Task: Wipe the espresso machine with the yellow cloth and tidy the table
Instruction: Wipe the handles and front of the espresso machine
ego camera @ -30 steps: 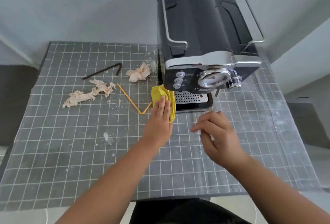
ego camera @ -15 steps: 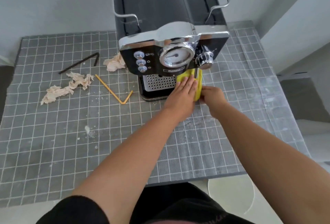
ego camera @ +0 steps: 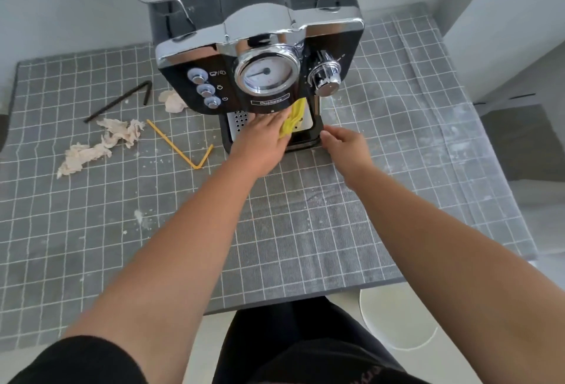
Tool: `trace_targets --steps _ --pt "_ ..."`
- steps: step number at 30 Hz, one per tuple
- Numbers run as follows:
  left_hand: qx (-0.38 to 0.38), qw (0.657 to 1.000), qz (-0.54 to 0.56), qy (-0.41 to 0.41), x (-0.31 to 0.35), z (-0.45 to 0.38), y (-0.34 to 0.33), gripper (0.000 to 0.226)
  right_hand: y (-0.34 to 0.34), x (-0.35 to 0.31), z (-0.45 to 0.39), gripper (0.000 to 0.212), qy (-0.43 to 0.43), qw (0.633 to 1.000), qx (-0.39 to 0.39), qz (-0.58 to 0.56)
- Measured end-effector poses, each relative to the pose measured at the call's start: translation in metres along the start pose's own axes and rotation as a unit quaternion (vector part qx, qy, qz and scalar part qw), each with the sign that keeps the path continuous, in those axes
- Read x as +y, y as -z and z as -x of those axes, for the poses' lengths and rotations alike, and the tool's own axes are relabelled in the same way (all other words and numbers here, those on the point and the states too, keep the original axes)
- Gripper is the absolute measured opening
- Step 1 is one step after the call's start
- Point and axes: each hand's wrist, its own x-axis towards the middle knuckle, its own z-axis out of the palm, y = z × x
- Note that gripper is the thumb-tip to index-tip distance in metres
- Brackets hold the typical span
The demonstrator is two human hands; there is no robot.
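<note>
The left hand (ego camera: 261, 143) pressed the crumpled yellow cloth (ego camera: 293, 120) with flat, straight fingers onto the perforated metal drip tray (ego camera: 240, 122), presumably to scrub it. Just right of that grip, the right hand (ego camera: 345, 146) curled its fingers against the base of the black-and-chrome espresso machine (ego camera: 260, 78), likely bracing it. Well left lay a bent yellow straw (ego camera: 180, 146) and torn beige tissue scraps (ego camera: 101, 145), not yet tidied.

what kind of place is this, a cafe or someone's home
Probably a home, or a small staged set, not a cafe: one espresso machine on a small table with a grey checked tablecloth, set against plain walls, with crumpled tissues and bent straws lying about.
</note>
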Motion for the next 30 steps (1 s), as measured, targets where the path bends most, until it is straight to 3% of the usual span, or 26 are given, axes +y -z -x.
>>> trace_targets --steps 7,14,23,30 --pt "0.035 0.994 0.031 0.098 -0.041 0.046 -0.007 0.059 -0.006 -0.006 0.004 0.034 0.017 0.999 0.029 -0.025" --pt "0.058 0.983 0.036 0.168 -0.007 0.056 -0.024 0.062 -0.004 -0.006 0.002 0.035 0.016 0.999 0.028 -0.012" --pt "-0.025 0.999 -0.014 -0.044 0.025 0.028 -0.026 0.065 -0.001 0.000 -0.004 0.027 0.050 0.998 0.022 0.015" --pt "-0.011 0.999 -0.020 -0.029 -0.002 0.046 -0.030 0.063 0.000 -0.002 -0.002 0.036 0.046 0.999 0.019 0.013"
